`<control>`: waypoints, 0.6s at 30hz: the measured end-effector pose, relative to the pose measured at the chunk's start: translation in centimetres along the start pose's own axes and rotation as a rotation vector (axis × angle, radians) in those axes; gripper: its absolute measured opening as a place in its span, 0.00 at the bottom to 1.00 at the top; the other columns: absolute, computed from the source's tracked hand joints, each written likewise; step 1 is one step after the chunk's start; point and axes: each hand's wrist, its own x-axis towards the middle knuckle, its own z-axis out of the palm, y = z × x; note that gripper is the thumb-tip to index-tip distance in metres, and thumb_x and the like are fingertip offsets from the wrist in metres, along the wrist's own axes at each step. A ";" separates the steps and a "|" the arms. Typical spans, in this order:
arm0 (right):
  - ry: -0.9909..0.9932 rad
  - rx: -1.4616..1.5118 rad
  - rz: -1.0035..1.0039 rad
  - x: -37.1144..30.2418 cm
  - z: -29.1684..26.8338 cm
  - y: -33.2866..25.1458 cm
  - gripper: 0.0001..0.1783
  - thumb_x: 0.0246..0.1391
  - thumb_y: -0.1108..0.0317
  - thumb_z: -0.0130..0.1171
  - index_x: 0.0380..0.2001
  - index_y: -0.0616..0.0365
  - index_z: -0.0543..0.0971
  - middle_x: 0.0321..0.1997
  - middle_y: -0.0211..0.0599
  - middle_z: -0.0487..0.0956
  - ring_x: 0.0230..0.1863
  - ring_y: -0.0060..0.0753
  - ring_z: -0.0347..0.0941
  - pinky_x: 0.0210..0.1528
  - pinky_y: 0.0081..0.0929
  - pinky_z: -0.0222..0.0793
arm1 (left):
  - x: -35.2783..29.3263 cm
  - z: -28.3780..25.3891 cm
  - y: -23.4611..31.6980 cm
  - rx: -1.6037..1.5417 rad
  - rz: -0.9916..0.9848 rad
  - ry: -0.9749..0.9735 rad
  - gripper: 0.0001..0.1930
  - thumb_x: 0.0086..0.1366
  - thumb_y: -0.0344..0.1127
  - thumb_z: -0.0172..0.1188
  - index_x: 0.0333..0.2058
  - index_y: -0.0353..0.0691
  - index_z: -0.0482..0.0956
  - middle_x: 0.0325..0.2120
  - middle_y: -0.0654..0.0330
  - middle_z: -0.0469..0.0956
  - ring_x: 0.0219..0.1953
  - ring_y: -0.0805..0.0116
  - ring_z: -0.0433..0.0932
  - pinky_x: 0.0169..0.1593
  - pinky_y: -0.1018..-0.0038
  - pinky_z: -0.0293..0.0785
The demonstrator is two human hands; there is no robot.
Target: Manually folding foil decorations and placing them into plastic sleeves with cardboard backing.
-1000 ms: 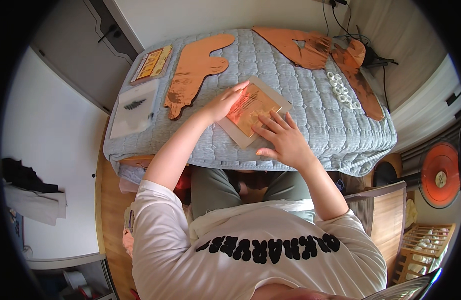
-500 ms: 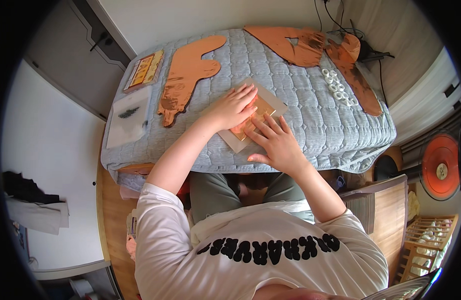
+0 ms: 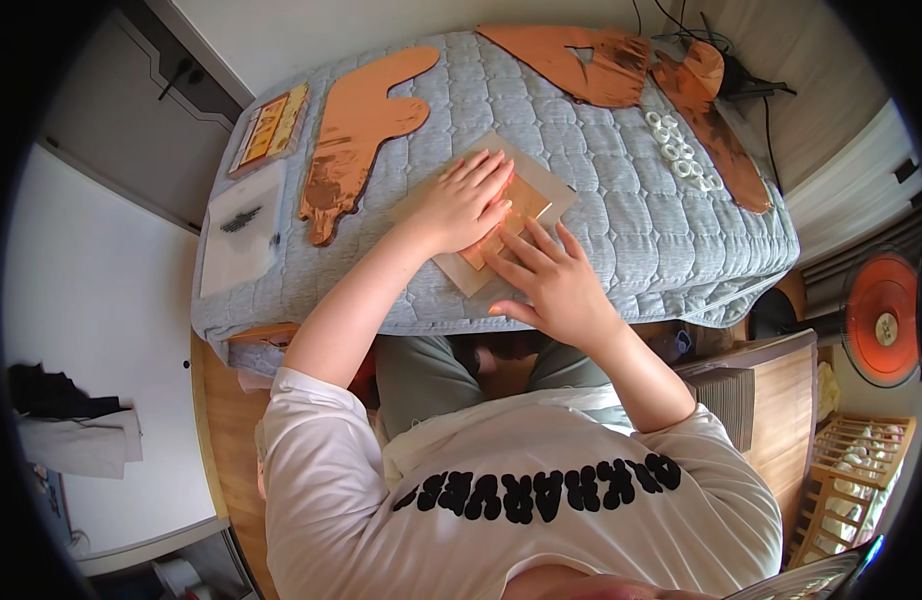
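On the quilted bed a beige square sheet (image 3: 559, 184) lies turned cornerwise, with a smaller shiny copper-coloured square (image 3: 529, 202) on top. My left hand (image 3: 466, 205) rests flat on the copper square's left part, fingers stretched out and pointing up and right. Just to its right, my right hand (image 3: 559, 285) has its fingers spread, with the fingertips on the square's lower right edge and the thumb out to the left. Neither hand grips anything. Most of the square's left side is covered by my left hand.
Flat copper-coloured foil shapes lie on the bed, one (image 3: 351, 125) at left, others (image 3: 591, 65) at the back right. White rings (image 3: 681, 150) sit near them. A yellow package (image 3: 269, 130) and a translucent bag (image 3: 243, 235) lie at left. A red fan (image 3: 881, 318) stands right.
The whole view has shifted slightly, with the bed's far things sitting higher. Both hands stay on the copper square; my left hand has moved very little, and my right hand keeps its spread.
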 end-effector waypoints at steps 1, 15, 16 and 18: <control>-0.134 0.154 0.024 -0.3 -0.5 0.6 0.34 0.60 0.38 0.58 0.63 0.46 0.75 0.69 0.43 0.70 0.70 0.55 0.64 0.70 0.55 0.57 | 0.1 -0.1 0.2 -0.002 -0.002 -0.002 0.32 0.77 0.52 0.42 0.71 0.38 0.59 0.72 0.50 0.59 0.75 0.52 0.54 0.76 0.59 0.47; -0.061 -0.055 0.110 -0.7 0.1 2.4 0.43 0.59 0.32 0.51 0.70 0.46 0.67 0.74 0.40 0.65 0.75 0.48 0.57 0.74 0.53 0.51 | 1.1 -0.1 -2.0 -0.376 0.064 -0.022 0.30 0.78 0.45 0.41 0.72 0.38 0.55 0.73 0.51 0.55 0.75 0.58 0.53 0.76 0.61 0.48; -0.053 -0.069 0.102 -1.1 0.3 2.5 0.44 0.58 0.31 0.51 0.69 0.45 0.67 0.74 0.40 0.65 0.75 0.47 0.57 0.74 0.51 0.50 | 1.3 0.1 -1.9 -0.395 0.051 0.009 0.31 0.77 0.47 0.43 0.72 0.37 0.56 0.73 0.51 0.55 0.75 0.57 0.52 0.76 0.62 0.48; -0.061 -0.018 0.052 -1.7 0.5 3.2 0.44 0.58 0.30 0.50 0.70 0.45 0.67 0.74 0.39 0.65 0.74 0.47 0.59 0.74 0.52 0.51 | 1.0 0.2 -0.8 -0.297 0.033 -0.017 0.34 0.74 0.50 0.48 0.72 0.37 0.57 0.73 0.51 0.55 0.76 0.56 0.52 0.76 0.62 0.48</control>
